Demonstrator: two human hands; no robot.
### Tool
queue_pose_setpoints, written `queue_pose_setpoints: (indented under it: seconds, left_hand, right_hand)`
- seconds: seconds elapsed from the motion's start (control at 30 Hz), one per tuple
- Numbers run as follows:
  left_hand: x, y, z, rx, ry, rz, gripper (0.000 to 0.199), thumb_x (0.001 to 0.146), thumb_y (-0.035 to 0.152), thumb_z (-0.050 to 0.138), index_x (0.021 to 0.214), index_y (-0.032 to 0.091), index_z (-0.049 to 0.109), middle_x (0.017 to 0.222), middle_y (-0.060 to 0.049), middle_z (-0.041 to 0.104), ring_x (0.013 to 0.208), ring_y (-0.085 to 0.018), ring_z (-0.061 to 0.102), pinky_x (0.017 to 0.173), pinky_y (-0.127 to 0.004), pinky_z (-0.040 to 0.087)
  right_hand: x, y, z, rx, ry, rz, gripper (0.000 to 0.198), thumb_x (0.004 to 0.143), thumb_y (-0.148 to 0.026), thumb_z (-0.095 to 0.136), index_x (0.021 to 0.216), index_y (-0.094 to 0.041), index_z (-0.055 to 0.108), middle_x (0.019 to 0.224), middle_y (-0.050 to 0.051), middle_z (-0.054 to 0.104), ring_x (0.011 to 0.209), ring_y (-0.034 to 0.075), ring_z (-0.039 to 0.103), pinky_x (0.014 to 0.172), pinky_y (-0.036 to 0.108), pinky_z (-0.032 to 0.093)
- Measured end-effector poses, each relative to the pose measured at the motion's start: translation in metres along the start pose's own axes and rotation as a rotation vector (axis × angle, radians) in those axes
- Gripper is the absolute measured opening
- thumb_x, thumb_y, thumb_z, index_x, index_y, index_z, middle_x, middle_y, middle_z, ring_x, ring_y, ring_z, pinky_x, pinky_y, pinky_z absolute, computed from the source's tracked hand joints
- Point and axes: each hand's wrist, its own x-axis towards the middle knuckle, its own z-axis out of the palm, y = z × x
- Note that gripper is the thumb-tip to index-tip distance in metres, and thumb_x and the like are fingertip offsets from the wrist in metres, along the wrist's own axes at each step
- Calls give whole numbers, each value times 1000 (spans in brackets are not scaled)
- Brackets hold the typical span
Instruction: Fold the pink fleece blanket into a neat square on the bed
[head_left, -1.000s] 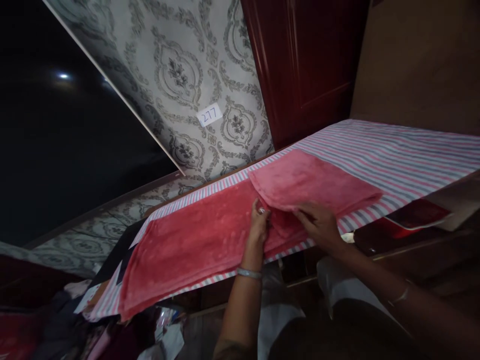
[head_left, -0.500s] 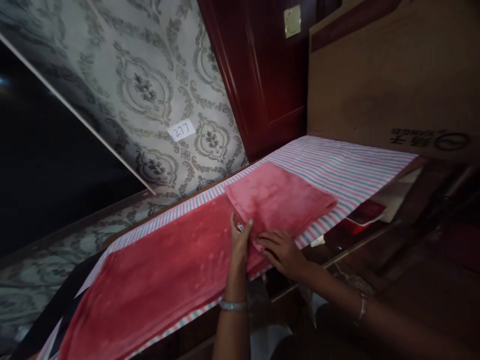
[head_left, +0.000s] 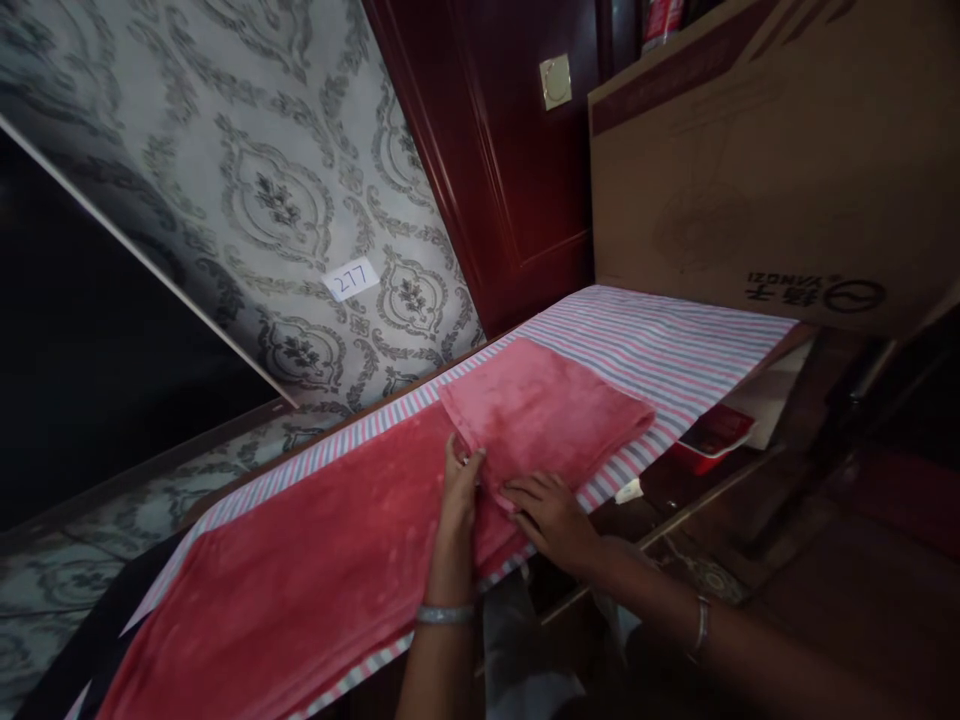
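Observation:
A long red plush blanket [head_left: 300, 530] lies spread along the table. Its right end is folded over to the left, with the paler pink underside [head_left: 540, 400] facing up. At the edge of this fold, my left hand [head_left: 461, 480] is closed, thumb and fingers pinching the blanket; a small whitish bit shows by the fingertips, too small to name. Close by on the right, my right hand [head_left: 551, 515] has its fingers bent over the near corner of the flap and grips it. The fingertips are partly hidden in the fabric.
A striped sheet [head_left: 660, 345] covers the table under the blanket. Behind its right end stands a large cardboard box [head_left: 750, 180]. A dark red door [head_left: 517, 180] and patterned wall with a paper marked 277 [head_left: 351, 279] border the far side. A dark screen [head_left: 112, 330] is at left.
The view has shifted slightly, so the scene sits a little further left and lower. Both hands stay at the flap's edge, in nearly the same grip.

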Motion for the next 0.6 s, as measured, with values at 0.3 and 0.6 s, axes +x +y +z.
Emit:
queue_pose_setpoints:
  seconds: [0.3,0.6]
  left_hand:
    - [84,23,21,79,142,36,61,64,16,87,120,18,62,113,-12,72,105,-28,69,94,-37,54]
    - [133,36,37,222,281,114,78,57,1,78,130,18,55,121,-16,69,116,-30,66,96,-35,51]
  right_hand:
    - [-11,4,8,60,89,-61,30,96,-14,49,117,-21,68,112,7,71,103,22,59,90,43,46]
    - [-10,0,16,94,84,-46,34,96,-12,46,120,-23,67,109,7,71,101,22,61,88,42,47]
